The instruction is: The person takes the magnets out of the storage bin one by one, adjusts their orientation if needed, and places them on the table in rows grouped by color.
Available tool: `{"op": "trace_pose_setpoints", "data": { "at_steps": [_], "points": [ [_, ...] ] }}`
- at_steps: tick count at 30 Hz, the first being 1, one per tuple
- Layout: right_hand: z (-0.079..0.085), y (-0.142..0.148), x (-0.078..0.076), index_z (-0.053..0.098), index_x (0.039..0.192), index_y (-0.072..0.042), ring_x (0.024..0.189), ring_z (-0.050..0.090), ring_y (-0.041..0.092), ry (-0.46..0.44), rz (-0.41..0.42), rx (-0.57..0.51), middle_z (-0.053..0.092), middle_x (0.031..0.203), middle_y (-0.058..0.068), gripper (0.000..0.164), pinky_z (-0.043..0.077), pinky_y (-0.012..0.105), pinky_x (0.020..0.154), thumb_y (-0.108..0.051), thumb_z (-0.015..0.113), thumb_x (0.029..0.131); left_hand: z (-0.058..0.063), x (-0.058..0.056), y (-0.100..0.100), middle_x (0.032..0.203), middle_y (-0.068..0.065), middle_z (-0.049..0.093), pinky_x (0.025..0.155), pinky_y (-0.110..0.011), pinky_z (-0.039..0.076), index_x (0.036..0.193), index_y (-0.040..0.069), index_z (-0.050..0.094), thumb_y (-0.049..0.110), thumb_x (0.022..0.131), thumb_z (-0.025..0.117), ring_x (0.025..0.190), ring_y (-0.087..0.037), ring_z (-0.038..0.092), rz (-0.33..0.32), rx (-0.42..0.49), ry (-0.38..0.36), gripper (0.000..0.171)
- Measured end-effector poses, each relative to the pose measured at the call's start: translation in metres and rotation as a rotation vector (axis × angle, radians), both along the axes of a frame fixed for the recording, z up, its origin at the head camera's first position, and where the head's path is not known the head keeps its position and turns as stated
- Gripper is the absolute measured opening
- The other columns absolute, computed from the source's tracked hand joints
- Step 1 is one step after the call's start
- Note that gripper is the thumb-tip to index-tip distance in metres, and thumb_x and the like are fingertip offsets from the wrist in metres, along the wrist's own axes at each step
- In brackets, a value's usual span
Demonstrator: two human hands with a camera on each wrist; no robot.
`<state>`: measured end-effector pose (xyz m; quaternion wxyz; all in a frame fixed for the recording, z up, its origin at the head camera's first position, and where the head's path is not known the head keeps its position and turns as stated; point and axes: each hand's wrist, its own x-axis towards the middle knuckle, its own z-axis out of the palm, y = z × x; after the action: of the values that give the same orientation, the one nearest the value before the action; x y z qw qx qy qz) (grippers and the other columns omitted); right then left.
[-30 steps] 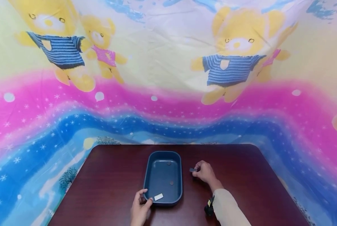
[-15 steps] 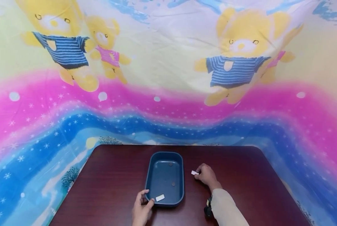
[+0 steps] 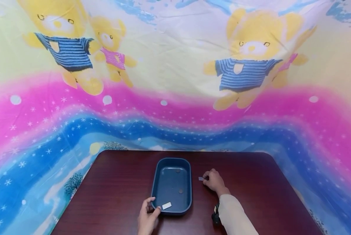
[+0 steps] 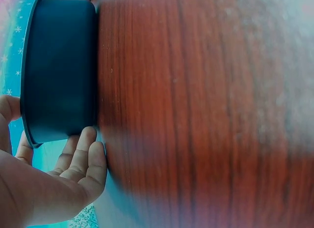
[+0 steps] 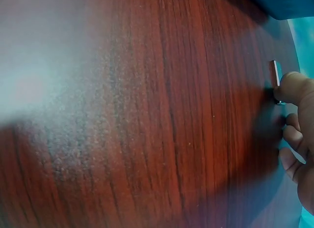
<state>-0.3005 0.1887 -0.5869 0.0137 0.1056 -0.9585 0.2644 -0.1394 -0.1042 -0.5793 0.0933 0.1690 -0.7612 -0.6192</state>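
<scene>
A deep, dark blue rectangular tray (image 3: 167, 184) with rounded corners stands on the table. My left hand (image 3: 148, 217) grips its near left corner, the thumb at the rim. In the left wrist view, the fingers (image 4: 82, 159) of that hand lie against the tray's outer wall (image 4: 59, 71). To the right of the tray, my right hand (image 3: 215, 181) pinches a small flat rectangular piece (image 3: 200, 179), greyish in the head view. The right wrist view shows this piece (image 5: 275, 73) edge-on between thumb and fingers, close over the table.
Inside the tray lie a small white rectangular piece (image 3: 167, 205) near the front and two small round discs (image 3: 180, 191) along the right side. The dark red-brown wooden table (image 3: 119, 186) has rounded far corners. Behind it hangs a bear-printed cloth (image 3: 163, 127).
The small piece in my right hand has turned: dark a second ago, white half a second ago, greyish now. The view has shifted slightly. My left hand stays on the tray's corner.
</scene>
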Motion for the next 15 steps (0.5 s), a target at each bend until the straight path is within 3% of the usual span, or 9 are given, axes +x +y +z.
{"op": "trace_pose_setpoints", "data": {
  "at_steps": [9,15],
  "points": [
    [-0.0049,0.0022,-0.0013,0.068,0.093,-0.011,0.079,0.045,0.021,-0.002,-0.014,-0.022,0.049,0.093,0.006,0.014,0.043,0.038,0.067,-0.011,0.069,0.079,-0.0015,-0.0006,-0.0005,0.078,-0.007,0.060,0.045,-0.028,0.044,0.117,0.012,0.057,0.009,0.075,0.072,0.059,-0.019,0.056,-0.004,0.046,-0.012,0.045],
    [0.0034,0.0022,0.0003,0.067,0.102,-0.005,0.086,0.052,0.024,-0.033,-0.008,-0.076,0.054,0.098,0.009,0.023,0.046,0.041,0.073,-0.009,0.068,0.080,-0.0011,-0.0001,-0.0011,0.078,-0.007,0.059,0.044,-0.028,0.043,0.118,0.012,0.056,0.008,0.076,0.071,0.058,-0.021,0.056,-0.022,0.066,0.003,0.045]
  ]
}}
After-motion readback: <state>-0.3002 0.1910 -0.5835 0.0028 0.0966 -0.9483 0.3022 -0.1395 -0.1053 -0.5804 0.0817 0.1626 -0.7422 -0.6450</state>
